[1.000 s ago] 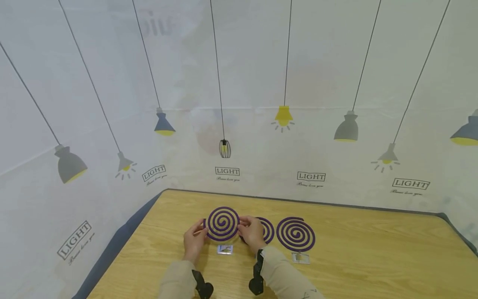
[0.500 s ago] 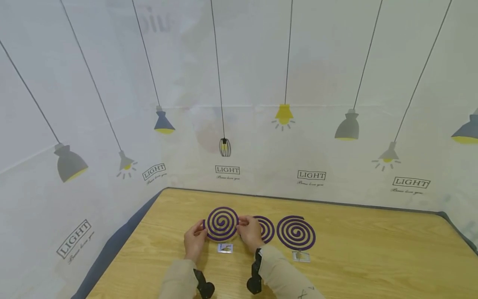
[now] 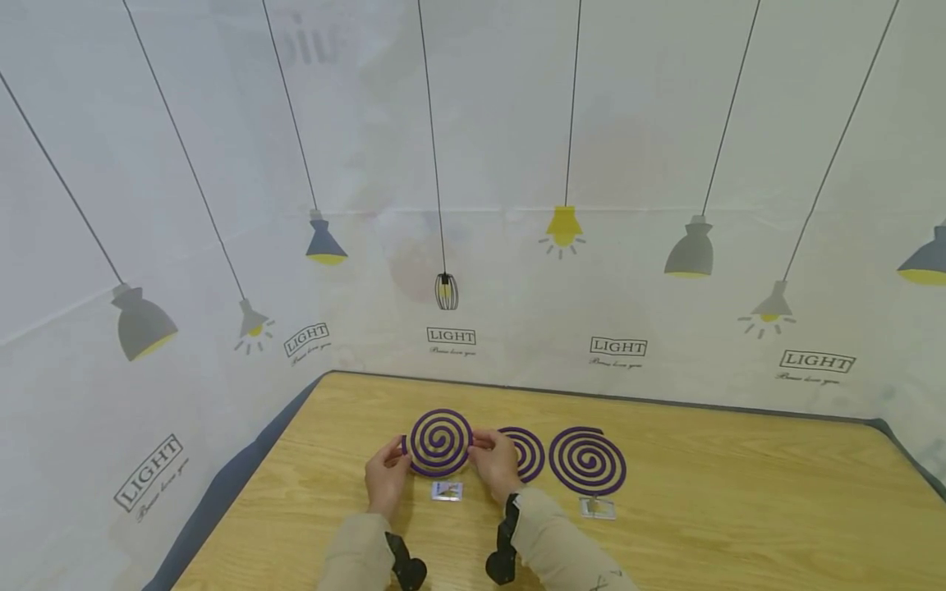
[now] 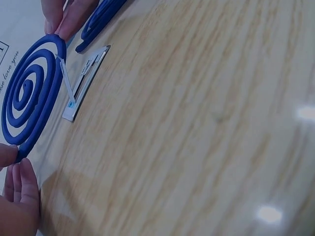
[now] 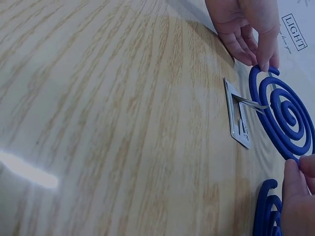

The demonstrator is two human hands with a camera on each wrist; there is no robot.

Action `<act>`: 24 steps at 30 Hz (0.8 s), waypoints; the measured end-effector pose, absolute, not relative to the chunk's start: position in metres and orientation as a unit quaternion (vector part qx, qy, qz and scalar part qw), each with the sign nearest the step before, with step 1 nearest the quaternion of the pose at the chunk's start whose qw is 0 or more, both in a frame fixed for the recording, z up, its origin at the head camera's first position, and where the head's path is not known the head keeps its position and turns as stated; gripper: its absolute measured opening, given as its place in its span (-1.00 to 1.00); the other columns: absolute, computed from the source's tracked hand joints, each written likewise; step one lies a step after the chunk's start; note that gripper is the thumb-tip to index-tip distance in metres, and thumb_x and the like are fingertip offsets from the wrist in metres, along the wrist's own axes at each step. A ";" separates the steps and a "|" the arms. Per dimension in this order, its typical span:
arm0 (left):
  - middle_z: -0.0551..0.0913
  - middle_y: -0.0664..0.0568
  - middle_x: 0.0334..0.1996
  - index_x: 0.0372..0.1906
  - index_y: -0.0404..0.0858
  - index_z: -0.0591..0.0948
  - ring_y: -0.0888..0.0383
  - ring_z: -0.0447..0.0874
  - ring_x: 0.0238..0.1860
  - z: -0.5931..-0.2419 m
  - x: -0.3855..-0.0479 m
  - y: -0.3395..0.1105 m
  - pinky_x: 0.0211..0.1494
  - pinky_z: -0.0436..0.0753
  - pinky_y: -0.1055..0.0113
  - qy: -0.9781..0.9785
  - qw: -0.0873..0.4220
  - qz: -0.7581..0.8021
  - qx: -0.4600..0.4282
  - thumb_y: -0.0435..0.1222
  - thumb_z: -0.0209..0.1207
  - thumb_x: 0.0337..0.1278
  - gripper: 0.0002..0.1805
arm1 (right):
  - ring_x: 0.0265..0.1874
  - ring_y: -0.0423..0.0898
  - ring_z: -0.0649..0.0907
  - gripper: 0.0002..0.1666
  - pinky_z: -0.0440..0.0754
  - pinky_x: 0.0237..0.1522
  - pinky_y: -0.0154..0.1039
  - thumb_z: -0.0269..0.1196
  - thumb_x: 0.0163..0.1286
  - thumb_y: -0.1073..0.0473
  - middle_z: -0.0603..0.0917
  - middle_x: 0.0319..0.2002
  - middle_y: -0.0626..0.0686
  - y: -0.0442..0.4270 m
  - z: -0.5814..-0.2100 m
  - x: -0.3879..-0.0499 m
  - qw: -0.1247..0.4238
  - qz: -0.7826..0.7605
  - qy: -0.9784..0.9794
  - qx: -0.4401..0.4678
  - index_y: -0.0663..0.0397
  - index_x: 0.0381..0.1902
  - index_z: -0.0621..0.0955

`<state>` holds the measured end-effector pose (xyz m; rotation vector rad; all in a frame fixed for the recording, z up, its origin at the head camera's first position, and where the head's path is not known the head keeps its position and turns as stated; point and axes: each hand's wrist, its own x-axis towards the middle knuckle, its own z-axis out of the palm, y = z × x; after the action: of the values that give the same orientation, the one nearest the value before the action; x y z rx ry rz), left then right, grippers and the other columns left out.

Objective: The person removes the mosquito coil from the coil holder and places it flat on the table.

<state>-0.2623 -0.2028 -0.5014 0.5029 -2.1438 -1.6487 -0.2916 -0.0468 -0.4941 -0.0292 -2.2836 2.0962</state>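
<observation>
A purple mosquito coil (image 3: 439,442), blue in the wrist views, is held up between both hands, tilted toward the head camera. My left hand (image 3: 387,480) pinches its left edge near the outer end. The opposite rim is pinched by my right hand (image 3: 497,464). Just in front lies a small flat metal coil stand (image 3: 447,491) on the table. In the right wrist view the stand's bent-up prong (image 5: 253,104) reaches to the coil; whether they touch, I cannot tell. A second coil (image 3: 534,451) lies partly hidden behind my right hand.
Farther right on the wooden table (image 3: 739,492) is a third coil (image 3: 589,461), with another metal stand (image 3: 597,508) at its near edge. A white wall sheet (image 3: 510,312) printed with lamps stands behind the table. Black camera mounts sit at both wrists.
The right hand has shifted very slightly left, and the held coil with it. Both hands keep their pinch on the coil; the other coils and stands have not moved.
</observation>
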 end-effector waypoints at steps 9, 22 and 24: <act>0.54 -0.33 -0.28 -0.02 -0.54 0.46 -0.09 0.52 -0.26 -0.502 -0.263 -0.204 -0.38 0.47 0.55 -0.764 0.192 -0.588 0.182 -0.59 0.09 -0.10 -0.60 | -0.34 -0.03 0.58 -0.67 0.57 -0.34 -0.32 0.16 0.01 0.52 0.60 -0.32 0.23 -0.049 -0.499 -0.293 0.017 0.675 -0.737 -0.009 0.44 -0.18 0.54; 0.54 -0.30 -0.28 -0.02 -0.52 0.47 -0.01 0.52 -0.28 -0.505 -0.264 -0.205 -0.35 0.51 0.50 -0.755 0.176 -0.597 0.204 -0.58 0.10 -0.10 -0.60 | -0.29 -0.01 0.56 -0.67 0.55 -0.24 -0.26 0.16 0.03 0.49 0.59 -0.30 0.20 -0.051 -0.498 -0.291 0.010 0.651 -0.759 -0.008 0.45 -0.16 0.54; 0.55 -0.30 -0.30 -0.05 -0.53 0.48 0.00 0.52 -0.30 -0.504 -0.264 -0.205 -0.38 0.50 0.51 -0.757 0.181 -0.593 0.206 -0.58 0.11 -0.12 -0.61 | -0.28 0.00 0.55 -0.67 0.54 -0.22 -0.23 0.16 0.03 0.49 0.59 -0.30 0.19 -0.051 -0.498 -0.291 0.006 0.646 -0.764 -0.006 0.45 -0.16 0.54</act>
<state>-0.2638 -0.2047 -0.5040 0.5826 -2.1361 -1.6756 -0.2910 -0.0509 -0.4981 -0.0172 -2.3898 2.0203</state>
